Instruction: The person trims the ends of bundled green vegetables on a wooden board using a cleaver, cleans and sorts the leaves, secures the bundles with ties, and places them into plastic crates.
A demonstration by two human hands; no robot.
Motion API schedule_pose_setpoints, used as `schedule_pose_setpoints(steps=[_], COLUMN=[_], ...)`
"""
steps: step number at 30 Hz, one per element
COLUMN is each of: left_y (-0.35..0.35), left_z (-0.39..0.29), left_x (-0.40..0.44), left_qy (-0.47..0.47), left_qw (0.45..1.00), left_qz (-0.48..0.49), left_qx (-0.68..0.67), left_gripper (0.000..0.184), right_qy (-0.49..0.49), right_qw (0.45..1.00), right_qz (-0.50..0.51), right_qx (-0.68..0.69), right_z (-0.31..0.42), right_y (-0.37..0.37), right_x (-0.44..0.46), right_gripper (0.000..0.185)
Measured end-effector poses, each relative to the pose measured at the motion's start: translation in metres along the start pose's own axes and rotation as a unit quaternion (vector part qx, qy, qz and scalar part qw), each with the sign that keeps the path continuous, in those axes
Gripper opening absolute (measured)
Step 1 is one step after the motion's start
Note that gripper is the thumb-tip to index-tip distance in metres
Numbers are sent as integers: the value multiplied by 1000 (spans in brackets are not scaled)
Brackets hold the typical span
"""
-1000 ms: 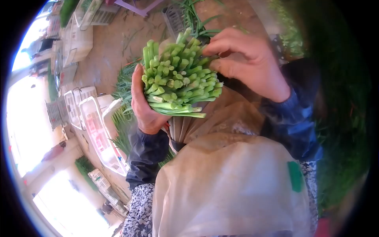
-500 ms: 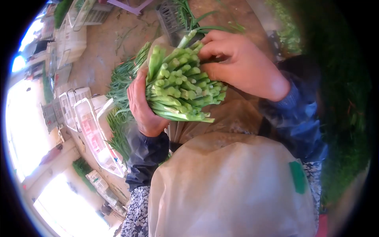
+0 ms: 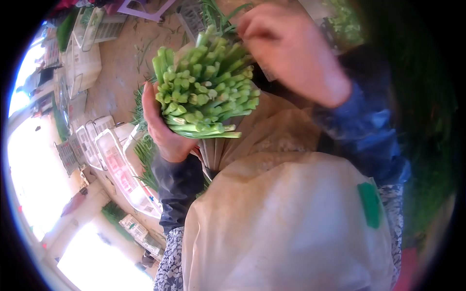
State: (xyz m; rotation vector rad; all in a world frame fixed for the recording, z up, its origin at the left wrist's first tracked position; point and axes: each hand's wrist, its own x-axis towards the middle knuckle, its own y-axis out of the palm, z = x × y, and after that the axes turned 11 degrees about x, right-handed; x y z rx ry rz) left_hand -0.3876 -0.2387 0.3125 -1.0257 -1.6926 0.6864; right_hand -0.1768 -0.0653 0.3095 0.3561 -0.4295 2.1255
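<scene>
A thick bundle of green stalks (image 3: 208,92) faces me with its pale cut ends. My left hand (image 3: 165,128) is closed round its left and lower side, with the thumb up along the edge; part of the grip is hidden behind the stalks. By the bundle's upper right edge is my right hand (image 3: 291,51), smeared by motion, its fingers bent. Whether it touches the stalks or holds anything I cannot make out. A stained pale apron (image 3: 286,223) covers my lap beneath the bundle.
White plastic baskets (image 3: 127,169) stand on the floor at the left, with long green leaves beside them. A grey crate (image 3: 191,19) lies beyond the bundle. More crates (image 3: 87,65) are at the upper left. Dark greenery (image 3: 417,145) fills the right side.
The bundle and my left hand have shifted left and slightly up, and the cut ends face me more fully. My right hand has risen from the stalks' upper right side.
</scene>
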Motion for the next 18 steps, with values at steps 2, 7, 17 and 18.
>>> schedule_pose_setpoints(steps=[2,7,17,18], left_y=[2,3,2,4], left_z=[6,4,3,4], left_x=[-1,5,14,14], left_qy=[-27,-19,-32,-26], left_qw=[998,999,996,997], left_qz=[-3,21,39,38], left_qx=[-63,-25,-67,-66], left_gripper=[114,113,123,124], right_qy=[130,198,261,261], right_qw=[991,955,951,951], right_qz=[-33,-203,-130,-134], right_qx=[-7,-84,-99,-98], right_z=[5,5,34,33], right_y=[-38,-139,-92,-92], right_x=[-9,-57,-85,-86], right_gripper=[11,28,23,23])
